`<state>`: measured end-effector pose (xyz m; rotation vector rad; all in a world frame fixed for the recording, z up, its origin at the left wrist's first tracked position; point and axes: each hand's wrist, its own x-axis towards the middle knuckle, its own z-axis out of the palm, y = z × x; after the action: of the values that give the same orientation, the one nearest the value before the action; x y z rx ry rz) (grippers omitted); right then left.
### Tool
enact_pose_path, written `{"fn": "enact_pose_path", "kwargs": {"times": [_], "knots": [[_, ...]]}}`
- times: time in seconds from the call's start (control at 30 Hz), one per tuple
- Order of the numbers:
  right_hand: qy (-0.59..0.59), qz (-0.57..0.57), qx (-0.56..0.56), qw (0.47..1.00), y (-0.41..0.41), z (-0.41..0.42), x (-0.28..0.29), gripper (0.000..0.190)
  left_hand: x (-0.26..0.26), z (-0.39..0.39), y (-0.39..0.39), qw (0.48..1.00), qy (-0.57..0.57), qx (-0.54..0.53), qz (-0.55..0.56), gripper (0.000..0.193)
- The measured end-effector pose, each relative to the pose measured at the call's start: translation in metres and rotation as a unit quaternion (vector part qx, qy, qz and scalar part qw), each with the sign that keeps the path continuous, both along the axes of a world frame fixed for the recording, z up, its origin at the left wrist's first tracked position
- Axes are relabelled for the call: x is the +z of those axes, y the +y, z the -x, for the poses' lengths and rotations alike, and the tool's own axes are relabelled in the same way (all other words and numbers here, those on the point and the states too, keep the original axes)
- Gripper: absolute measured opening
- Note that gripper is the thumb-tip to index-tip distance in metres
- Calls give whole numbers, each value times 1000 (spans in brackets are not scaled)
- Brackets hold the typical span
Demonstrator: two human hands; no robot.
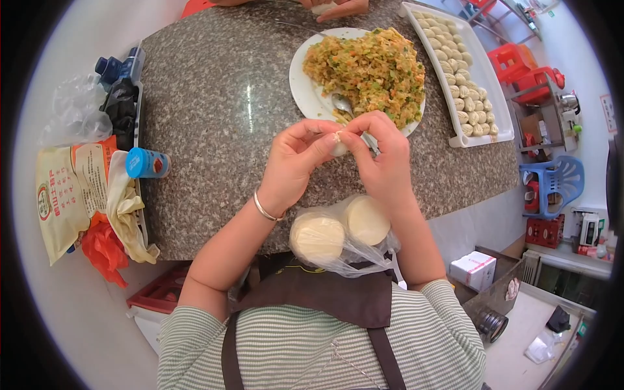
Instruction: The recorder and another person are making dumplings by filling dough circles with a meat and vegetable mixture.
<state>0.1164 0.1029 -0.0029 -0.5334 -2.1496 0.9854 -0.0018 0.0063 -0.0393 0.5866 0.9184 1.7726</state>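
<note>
Between my two hands, in front of the plate, is a small dumpling [340, 147] of pale dough. My left hand [304, 153] pinches its gathered top edge from the left, thumb and fingertips together. From the right, my right hand [378, 151] grips the same edge with thumb and forefinger. Just beyond lies a white oval plate [298, 80] heaped with chopped filling [368, 73], flecked green and orange. A metal spoon [342, 104] rests in the filling. Near my forearms, two stacks of round dough wrappers [319, 236] sit in a clear plastic bag [351, 253].
At right stands a white tray [495, 105] with rows of finished dumplings [470, 105]. Another person's hands [341, 7] hold something pale across the granite table [209, 97]. On the left edge are a blue-lidded container [146, 163], printed bags [73, 195] and dark bottles [109, 68].
</note>
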Motion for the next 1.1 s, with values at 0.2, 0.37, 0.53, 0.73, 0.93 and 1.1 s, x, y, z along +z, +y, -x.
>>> {"fn": "enact_pose_path", "kwargs": {"times": [0.2, 0.37, 0.53, 0.73, 0.93, 1.1], "knots": [[18, -61, -17, 998, -1, 3, -4, 9, 1, -4, 2, 997, 52, 49, -21, 12], [23, 9, -20, 1000, -3, 1, 0, 8, 6, -4, 1, 993, 96, 41, -50, 17], [37, -6, -77, 996, 1, -6, 1, 6, 19, -6, 0, 995, 77, -2, -62, 29], [68, 120, -23, 990, 7, -13, 1, 9, 17, 1, -5, 996, 71, -43, -30, 46], [113, 47, 10, 992, 16, -16, -14, 11, 21, -3, -6, 992, 121, -11, 21, 45], [122, 268, 71, 953, 7, -21, -5, 33, 16, 3, 1, 922, 379, 73, -33, 43]]}}
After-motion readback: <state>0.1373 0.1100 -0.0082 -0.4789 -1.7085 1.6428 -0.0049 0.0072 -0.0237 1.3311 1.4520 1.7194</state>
